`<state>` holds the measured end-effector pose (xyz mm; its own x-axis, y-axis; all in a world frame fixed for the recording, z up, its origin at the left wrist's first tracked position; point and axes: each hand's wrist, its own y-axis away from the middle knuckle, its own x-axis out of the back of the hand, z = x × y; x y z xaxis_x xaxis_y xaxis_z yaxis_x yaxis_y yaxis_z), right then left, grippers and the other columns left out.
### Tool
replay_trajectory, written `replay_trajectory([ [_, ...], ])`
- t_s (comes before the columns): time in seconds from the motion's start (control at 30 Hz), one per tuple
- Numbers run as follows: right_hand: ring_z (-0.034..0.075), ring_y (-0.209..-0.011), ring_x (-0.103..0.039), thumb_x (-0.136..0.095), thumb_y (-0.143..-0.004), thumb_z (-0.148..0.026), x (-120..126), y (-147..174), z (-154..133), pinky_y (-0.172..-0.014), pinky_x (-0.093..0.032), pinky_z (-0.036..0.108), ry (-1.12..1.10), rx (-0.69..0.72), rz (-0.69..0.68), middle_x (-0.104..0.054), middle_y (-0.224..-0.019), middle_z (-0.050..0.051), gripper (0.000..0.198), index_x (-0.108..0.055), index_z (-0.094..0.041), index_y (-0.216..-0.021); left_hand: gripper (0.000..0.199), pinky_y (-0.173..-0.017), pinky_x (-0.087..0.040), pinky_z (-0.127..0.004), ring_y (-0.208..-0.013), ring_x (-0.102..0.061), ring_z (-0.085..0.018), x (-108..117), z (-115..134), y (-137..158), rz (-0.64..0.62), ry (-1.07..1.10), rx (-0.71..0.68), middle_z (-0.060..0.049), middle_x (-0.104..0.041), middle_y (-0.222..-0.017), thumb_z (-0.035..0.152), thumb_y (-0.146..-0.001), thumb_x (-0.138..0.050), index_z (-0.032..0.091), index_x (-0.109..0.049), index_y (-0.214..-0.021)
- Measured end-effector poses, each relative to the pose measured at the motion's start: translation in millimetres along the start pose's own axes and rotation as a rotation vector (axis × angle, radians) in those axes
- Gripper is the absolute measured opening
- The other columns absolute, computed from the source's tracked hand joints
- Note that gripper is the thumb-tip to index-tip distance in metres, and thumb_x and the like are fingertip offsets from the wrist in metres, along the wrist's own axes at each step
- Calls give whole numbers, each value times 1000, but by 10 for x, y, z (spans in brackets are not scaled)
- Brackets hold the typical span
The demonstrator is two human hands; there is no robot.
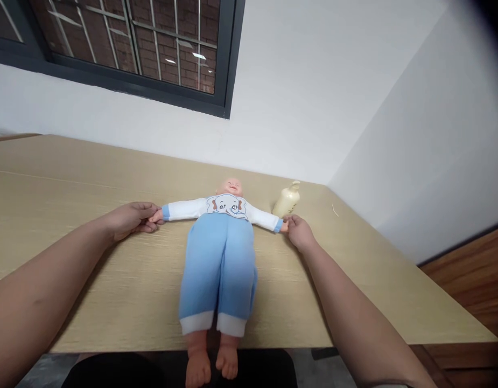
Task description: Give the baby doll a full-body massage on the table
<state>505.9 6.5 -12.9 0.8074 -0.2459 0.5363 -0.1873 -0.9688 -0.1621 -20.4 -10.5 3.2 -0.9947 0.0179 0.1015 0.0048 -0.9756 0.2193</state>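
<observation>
A baby doll (222, 253) lies on its back on the table, its head toward the wall and its feet past the front edge. It wears a white top with an elephant face and blue trousers with white cuffs. Both of its arms are stretched out sideways. My left hand (138, 220) is closed around the doll's hand on the left side. On the other side, my right hand (299, 231) pinches the doll's other hand. Just behind my right hand stands a cream pump bottle (288, 199), close to the doll's sleeve.
The light wood table (123, 291) reaches back to a white wall (297, 97). A dark-framed window (228, 59) with bars is at upper left. A thin pale strip (335, 210) lies at the right. Brown wood panelling (470, 275) borders the table's right side.
</observation>
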Motion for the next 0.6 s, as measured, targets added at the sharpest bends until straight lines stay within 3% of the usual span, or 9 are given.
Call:
replay_trajectory([
  [0.13, 23, -83, -62, -49, -76, -24, 1, 7, -10, -73, -44, 32, 88, -16, -3, -71, -98, 7, 31, -66, -21, -103, 40, -66, -59, -19, -64, -63, -9, 26, 28, 20, -87, 54, 75, -8, -71, -88, 30, -64, -87, 12, -72, -96],
  [0.33, 23, -84, -63, -55, -72, -24, 20, 68, -88, -71, -43, 30, 111, -21, -68, -72, -95, 6, 30, -68, -21, -99, 45, -64, -59, -17, -63, -63, -9, -9, 92, 93, -86, 51, 79, -8, -70, -87, 28, -62, -89, 11, -71, -100],
  [0.47, 21, -77, -59, -61, -71, -29, 43, 131, -141, -66, -41, 29, -11, -19, -144, -70, -87, 3, 24, -69, -22, -93, 45, -67, -59, -18, -68, -65, -10, -27, 110, 123, -89, 45, 71, -8, -70, -87, 22, -59, -90, 12, -71, -99],
  [0.6, 16, -66, -50, -68, -73, -37, 82, 176, -161, -62, -37, 28, -166, -23, -251, -63, -75, 0, 30, -69, -21, -98, 45, -69, -58, -17, -72, -65, -11, -23, 89, 109, -109, 37, 50, -7, -69, -86, 22, -58, -91, 12, -71, -96],
])
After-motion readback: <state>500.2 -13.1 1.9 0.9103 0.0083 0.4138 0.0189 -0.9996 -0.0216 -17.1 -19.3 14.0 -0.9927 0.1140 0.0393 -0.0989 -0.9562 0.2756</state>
